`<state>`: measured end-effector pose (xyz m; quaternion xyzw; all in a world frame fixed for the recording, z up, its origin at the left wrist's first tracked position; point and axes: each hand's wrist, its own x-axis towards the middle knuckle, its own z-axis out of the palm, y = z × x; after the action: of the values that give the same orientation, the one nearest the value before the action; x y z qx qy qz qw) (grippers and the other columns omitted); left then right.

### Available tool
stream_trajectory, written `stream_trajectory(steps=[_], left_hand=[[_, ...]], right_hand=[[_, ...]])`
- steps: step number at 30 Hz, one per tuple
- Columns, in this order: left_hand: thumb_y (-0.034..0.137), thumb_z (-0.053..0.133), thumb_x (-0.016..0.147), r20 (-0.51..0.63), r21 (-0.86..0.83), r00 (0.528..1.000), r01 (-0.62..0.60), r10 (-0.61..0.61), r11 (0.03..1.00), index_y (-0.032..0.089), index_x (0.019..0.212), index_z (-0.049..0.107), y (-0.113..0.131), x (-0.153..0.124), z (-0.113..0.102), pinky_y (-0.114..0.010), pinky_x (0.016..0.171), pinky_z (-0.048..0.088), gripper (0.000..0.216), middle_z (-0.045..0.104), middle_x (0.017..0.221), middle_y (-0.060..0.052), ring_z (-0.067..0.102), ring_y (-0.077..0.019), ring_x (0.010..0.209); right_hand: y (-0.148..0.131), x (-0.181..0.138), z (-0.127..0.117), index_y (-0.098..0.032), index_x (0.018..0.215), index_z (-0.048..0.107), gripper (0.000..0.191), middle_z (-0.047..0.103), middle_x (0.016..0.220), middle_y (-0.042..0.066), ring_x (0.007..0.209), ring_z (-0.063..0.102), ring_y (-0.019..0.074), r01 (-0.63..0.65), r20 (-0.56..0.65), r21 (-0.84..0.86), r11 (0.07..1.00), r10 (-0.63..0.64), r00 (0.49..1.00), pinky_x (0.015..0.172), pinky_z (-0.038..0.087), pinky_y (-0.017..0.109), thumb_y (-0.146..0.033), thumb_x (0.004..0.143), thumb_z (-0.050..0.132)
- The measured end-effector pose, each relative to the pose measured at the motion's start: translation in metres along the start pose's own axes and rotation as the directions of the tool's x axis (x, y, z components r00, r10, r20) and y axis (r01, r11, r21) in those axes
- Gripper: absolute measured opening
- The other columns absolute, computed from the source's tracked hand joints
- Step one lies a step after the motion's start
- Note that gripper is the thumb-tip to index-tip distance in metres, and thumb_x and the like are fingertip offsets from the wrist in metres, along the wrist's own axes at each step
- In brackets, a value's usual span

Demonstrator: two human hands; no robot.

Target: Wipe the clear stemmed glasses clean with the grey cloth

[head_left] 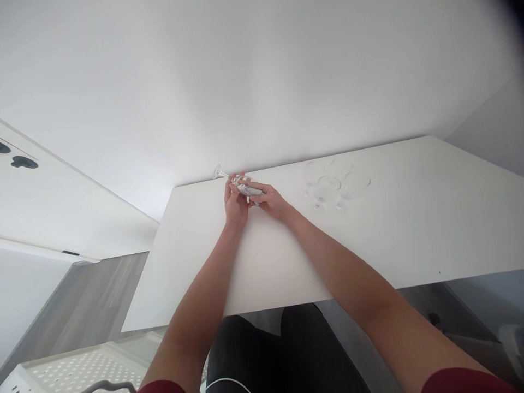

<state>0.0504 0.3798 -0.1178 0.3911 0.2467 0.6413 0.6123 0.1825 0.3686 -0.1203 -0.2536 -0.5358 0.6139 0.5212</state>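
Note:
A clear stemmed glass (222, 174) lies tilted on its side between my hands, above the far part of the white table (278, 273). Its foot points to the upper left. My left hand (236, 204) is wrapped round it near where stem and bowl meet. Closed beside it, my right hand (272, 201) grips a small whitish-grey bundle (251, 190), perhaps a cloth, against the bowl. Fingers cover much of the bowl, and I cannot tell how far the bundle reaches inside.
Several clear glass pieces (329, 185), hard to make out, stand on the table to the right. A white wall (262, 82) rises behind the table's far edge. At lower left is a white perforated surface (85, 368). Dark-clothed legs (262, 349) are below the near edge.

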Motion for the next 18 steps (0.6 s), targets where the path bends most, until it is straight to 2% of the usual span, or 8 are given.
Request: stream_trajectory(steps=[2, 5, 10, 13, 16, 18], left_hand=[[0.061, 0.066, 0.092, -0.025, 0.01, 0.999, 0.034, -0.034, 0.999, 0.036, 0.13, 0.064, -0.002, 0.002, -0.003, -0.022, 0.045, 0.039, 0.046, 0.064, 0.135, -0.007, 0.067, -0.0164, 0.082], [0.064, 0.065, 0.091, -0.11, 0.028, 0.99, 0.094, -0.091, 0.995, 0.037, 0.135, 0.062, -0.005, 0.003, -0.007, -0.023, 0.048, 0.043, 0.052, 0.069, 0.111, -0.006, 0.065, -0.0144, 0.074], [0.053, 0.079, 0.085, -0.093, 0.066, 0.995, 0.036, -0.03, 0.997, 0.034, 0.133, 0.063, -0.005, 0.002, -0.006, -0.024, 0.052, 0.046, 0.054, 0.066, 0.093, -0.002, 0.062, -0.0119, 0.066], [0.054, 0.077, 0.086, -0.106, 0.048, 0.994, 0.038, -0.033, 0.998, 0.032, 0.129, 0.064, -0.005, 0.002, -0.008, -0.025, 0.054, 0.048, 0.05, 0.067, 0.097, -0.003, 0.065, -0.0136, 0.07], [0.055, 0.072, 0.089, -0.187, 0.004, 0.981, 0.046, -0.044, 0.999, 0.031, 0.126, 0.064, -0.006, 0.005, -0.014, -0.023, 0.054, 0.048, 0.045, 0.069, 0.109, -0.006, 0.069, -0.0168, 0.085], [0.054, 0.071, 0.091, -0.215, -0.02, 0.975, 0.058, -0.061, 0.998, 0.032, 0.127, 0.063, -0.007, 0.007, -0.016, -0.022, 0.056, 0.049, 0.043, 0.068, 0.116, -0.007, 0.07, -0.0183, 0.093]], right_hand=[[0.001, 0.001, 0.001, -0.026, 0.136, 0.069, 0.059, 0.074, 0.114, 0.003, 0.079, 0.062, 0.016, -0.01, -0.035, 0.004, 1.0, 0.01, 0.999, 0.076, 0.055, 0.033, -0.025, 0.077, 0.074], [0.005, 0.003, 0.004, -0.026, 0.136, 0.069, 0.057, 0.076, 0.102, 0.002, 0.076, 0.063, 0.0155, -0.017, -0.076, -0.086, 0.996, 0.01, 0.997, 0.075, 0.055, 0.032, -0.028, 0.08, 0.075], [0.008, 0.003, 0.005, -0.023, 0.131, 0.073, 0.056, 0.078, 0.107, 0.004, 0.087, 0.067, 0.0184, -0.002, -0.158, -0.137, 0.991, -0.02, 0.987, 0.077, 0.058, 0.032, -0.03, 0.076, 0.082], [0.005, 0.002, 0.002, -0.023, 0.131, 0.073, 0.055, 0.077, 0.11, 0.005, 0.092, 0.069, 0.02, -0.021, -0.127, -0.094, 0.995, 0.009, 0.992, 0.077, 0.059, 0.032, -0.032, 0.077, 0.082], [0.004, 0.001, 0.001, -0.025, 0.138, 0.067, 0.057, 0.076, 0.115, 0.005, 0.1, 0.071, 0.0229, -0.045, -0.038, -0.014, 0.999, 0.045, 0.998, 0.08, 0.062, 0.035, -0.037, 0.083, 0.078], [0.006, 0.002, 0.0, -0.023, 0.139, 0.066, 0.058, 0.076, 0.112, 0.005, 0.098, 0.071, 0.0231, -0.034, -0.057, -0.02, 0.999, 0.033, 0.998, 0.08, 0.063, 0.036, -0.041, 0.085, 0.076]])
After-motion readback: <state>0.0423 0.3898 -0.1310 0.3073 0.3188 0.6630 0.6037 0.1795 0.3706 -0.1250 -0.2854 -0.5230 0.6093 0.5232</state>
